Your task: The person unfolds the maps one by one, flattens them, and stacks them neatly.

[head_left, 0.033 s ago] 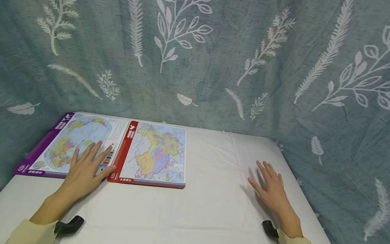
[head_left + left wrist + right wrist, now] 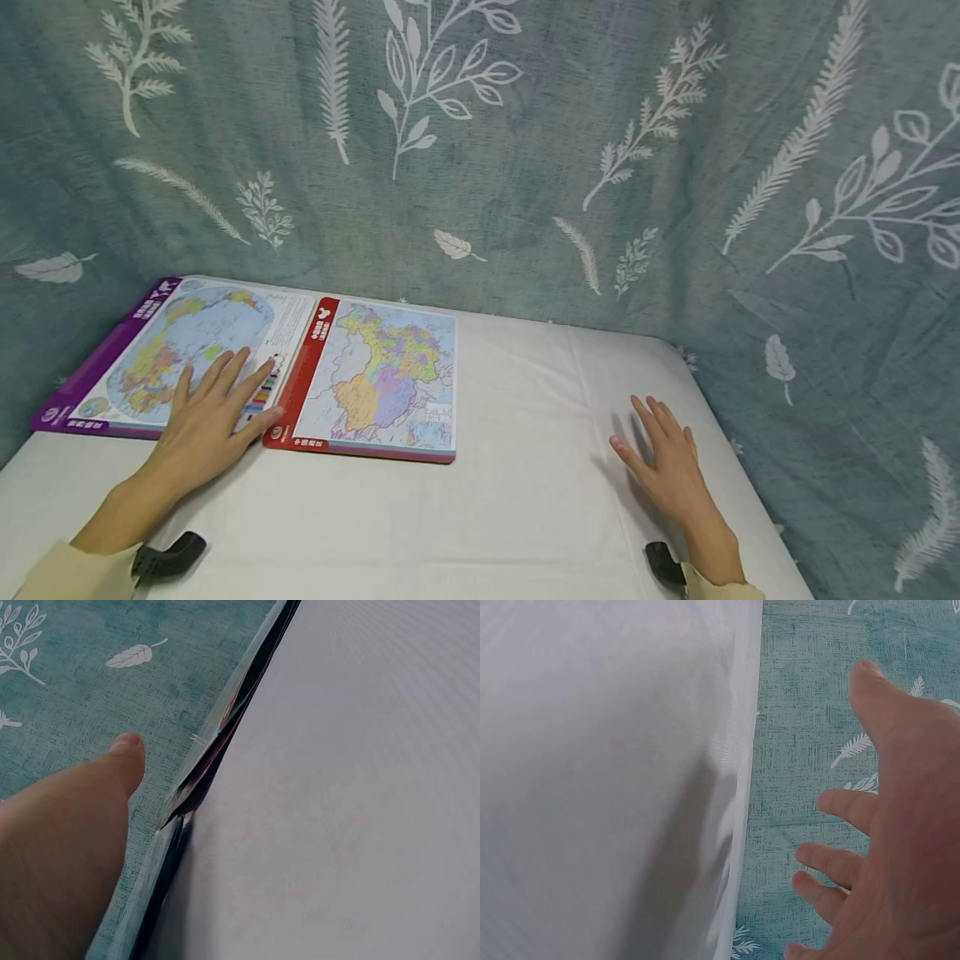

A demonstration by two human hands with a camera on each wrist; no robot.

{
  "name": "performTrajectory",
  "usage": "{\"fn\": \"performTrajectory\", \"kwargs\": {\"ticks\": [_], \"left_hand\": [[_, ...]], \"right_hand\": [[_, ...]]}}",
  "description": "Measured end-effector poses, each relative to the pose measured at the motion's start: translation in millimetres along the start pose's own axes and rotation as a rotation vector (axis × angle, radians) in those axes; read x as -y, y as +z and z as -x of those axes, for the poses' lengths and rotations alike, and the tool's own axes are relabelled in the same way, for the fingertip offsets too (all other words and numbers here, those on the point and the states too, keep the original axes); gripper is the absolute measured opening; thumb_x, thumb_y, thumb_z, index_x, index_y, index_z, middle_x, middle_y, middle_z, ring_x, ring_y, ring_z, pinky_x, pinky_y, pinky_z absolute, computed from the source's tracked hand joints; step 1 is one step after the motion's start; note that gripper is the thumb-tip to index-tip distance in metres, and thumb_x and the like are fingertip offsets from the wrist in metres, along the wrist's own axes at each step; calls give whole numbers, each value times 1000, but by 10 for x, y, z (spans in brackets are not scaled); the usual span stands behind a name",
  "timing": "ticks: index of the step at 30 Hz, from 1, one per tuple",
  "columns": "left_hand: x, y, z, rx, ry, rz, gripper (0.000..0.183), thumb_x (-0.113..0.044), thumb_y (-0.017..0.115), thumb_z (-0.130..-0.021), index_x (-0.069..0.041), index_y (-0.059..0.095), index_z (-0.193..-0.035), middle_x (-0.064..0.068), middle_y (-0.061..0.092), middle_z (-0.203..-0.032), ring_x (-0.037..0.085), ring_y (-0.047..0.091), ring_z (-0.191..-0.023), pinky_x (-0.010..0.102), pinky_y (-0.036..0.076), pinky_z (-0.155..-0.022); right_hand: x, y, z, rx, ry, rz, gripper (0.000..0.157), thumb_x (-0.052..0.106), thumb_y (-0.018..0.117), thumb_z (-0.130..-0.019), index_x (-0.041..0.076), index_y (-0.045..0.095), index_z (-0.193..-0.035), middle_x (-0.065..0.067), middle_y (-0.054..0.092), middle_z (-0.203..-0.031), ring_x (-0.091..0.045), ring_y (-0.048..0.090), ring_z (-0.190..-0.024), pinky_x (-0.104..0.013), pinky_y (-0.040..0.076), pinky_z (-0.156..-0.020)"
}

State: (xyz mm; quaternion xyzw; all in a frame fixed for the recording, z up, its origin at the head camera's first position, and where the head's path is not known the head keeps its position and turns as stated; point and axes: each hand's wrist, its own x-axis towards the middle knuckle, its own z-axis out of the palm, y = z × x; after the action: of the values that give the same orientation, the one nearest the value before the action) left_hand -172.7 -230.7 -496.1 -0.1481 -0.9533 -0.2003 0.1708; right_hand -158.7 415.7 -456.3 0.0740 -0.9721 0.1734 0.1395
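Note:
In the head view two map boards lie side by side at the table's left: a purple-edged world map (image 2: 217, 321) and a red-edged map of China (image 2: 393, 375). My left hand (image 2: 202, 429) spreads its fingers over the world map's near right part, thumb by the China map's red edge. Whether it touches or hovers is unclear. My right hand (image 2: 667, 467) is above the white cloth at the right, fingers spread apart, holding nothing. The left wrist view shows the left thumb (image 2: 112, 776) beside the boards' thin edges; the right wrist view shows the right hand (image 2: 907, 825) with fingers extended.
A white cloth (image 2: 540, 417) covers the table. Behind it and along the right hangs a blue-green curtain (image 2: 525, 208) with white leaf prints. A black curved piece sits at the left wrist (image 2: 172, 557), another at the right wrist (image 2: 663, 565).

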Motion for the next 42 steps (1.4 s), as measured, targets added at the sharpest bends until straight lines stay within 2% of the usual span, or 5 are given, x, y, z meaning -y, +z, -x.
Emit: {"fn": "performTrajectory", "kwargs": {"ticks": [6,12,19,27,42], "left_hand": [[-13,20,2,5,-8,6,75,-52,65,-100,-15,42,-161,28,31,-167,49,22,-156,73,-5,-122],[-14,14,-39,-6,-4,8,73,-52,64,-101,-15,43,-160,29,34,-164,50,24,-154,74,-4,-122],[4,8,-34,-5,-19,16,73,-51,65,-101,-15,43,-160,30,34,-164,51,25,-154,74,-4,-122],[-2,21,-58,-36,-7,34,71,-50,65,-101,-14,44,-159,30,37,-162,51,26,-153,74,-2,-121],[-17,46,-32,-37,-12,47,72,-49,65,-101,-8,44,-158,32,38,-161,52,28,-151,75,0,-121]], "right_hand": [[-2,-17,16,-1,5,-6,78,43,71,-99,9,39,-162,-30,33,-166,-53,27,-153,-80,13,-116],[-23,-6,55,2,12,-50,78,39,71,-100,5,38,-162,-31,31,-166,-54,28,-152,-80,17,-115],[0,27,60,44,63,-92,76,40,66,-103,5,35,-163,-31,30,-167,-55,28,-152,-76,24,-114],[147,80,34,78,88,-139,79,40,61,-106,0,27,-165,-30,30,-167,-53,28,-153,-70,26,-118],[574,423,-85,125,64,-159,79,48,57,-107,3,29,-165,-25,26,-170,-49,26,-156,-69,24,-121]]}}
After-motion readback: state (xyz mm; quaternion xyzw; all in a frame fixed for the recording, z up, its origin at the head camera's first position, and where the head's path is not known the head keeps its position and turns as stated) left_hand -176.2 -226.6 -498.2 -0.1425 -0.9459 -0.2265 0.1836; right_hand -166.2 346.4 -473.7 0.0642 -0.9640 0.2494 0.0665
